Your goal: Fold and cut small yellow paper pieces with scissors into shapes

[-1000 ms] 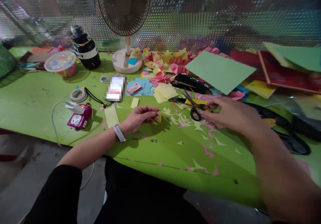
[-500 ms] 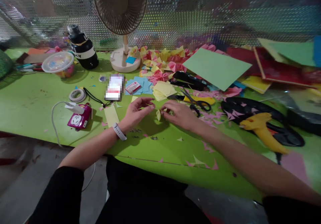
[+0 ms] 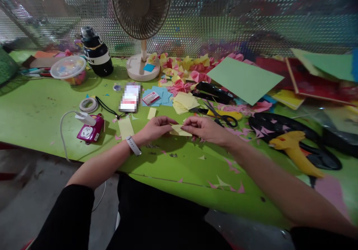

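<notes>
Right hand (image 3: 205, 128) has left the scissors (image 3: 220, 116) and joined left hand (image 3: 155, 128); both now pinch a yellow paper piece (image 3: 180, 131) just above the tabletop (image 3: 41, 112), fingers closed on its ends.

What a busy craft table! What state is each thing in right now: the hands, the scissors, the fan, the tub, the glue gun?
Left hand: pinching the small pale yellow paper piece.
Right hand: pinching the same piece's other end.
Black-handled scissors: lying on the green table, blades slightly apart.
Beige desk fan: upright; spinning or not, cannot tell.
Clear plastic tub: lid on.
Yellow glue gun: lying on its side.
Pink power socket: white plug inserted.
</notes>
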`<state>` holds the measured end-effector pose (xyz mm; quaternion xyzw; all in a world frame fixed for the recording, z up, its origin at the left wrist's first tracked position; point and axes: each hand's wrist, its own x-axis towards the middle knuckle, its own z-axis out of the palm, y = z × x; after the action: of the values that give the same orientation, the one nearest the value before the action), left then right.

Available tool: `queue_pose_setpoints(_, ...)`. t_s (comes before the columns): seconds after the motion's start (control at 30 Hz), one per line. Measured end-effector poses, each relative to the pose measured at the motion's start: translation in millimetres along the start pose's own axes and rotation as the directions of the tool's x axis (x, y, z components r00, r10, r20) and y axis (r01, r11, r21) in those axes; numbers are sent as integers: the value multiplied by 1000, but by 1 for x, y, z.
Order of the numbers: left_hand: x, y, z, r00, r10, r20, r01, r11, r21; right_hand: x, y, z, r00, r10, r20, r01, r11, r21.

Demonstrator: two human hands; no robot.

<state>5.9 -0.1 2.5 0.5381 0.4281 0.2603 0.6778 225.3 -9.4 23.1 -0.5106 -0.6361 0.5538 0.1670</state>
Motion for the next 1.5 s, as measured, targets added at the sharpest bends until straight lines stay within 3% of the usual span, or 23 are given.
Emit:
queue_pose_setpoints(0.1, -3, 2, 1, 1000, 2, -11, -1, 992, 127, 1, 1, -1, 999, 26, 36, -23, 998, -62)
queue_pose_setpoints(0.2, -7, 0, 4, 993, 114, 1, -107, 929, 354, 6, 6, -6, 997, -69, -22, 59, 951, -303)
queue_pose_setpoints(0.27, -7, -2, 4, 982, 187, 4, -166, 863, 477, 12, 11, -8, 963, -235, -134, 133, 844, -520)
queue_pose_setpoints(0.37, -7, -3, 4, 975, 220, 13, -191, 811, 552, 26, 18, -9, 892, -401, -209, 110, 641, -759)
queue_pose_setpoints(0.53, -8, -1, 5, 967, 257, -3, -190, 723, 665, 44, 14, -2, 902, -412, -127, 31, 356, -934)
queue_pose_setpoints(0.67, -9, 0, 5, 939, 341, -50, -192, 637, 747, 52, 5, -2, 907, -413, -82, 28, 253, -967)
queue_pose_setpoints(0.87, -9, 0, 4, 913, 405, -49, -249, 649, 719, 59, 1, -5, 909, -414, -59, 27, 198, -980)
queue_pose_setpoints(1.13, -8, -2, 4, 908, 416, -43, -277, 675, 684, 59, -2, -9, 923, -372, -103, 2, 272, -962)
queue_pose_setpoints(1.5, -7, -5, 4, 903, 430, -21, -297, 656, 694, 58, -7, -3, 909, -416, -20, 68, 195, -978)
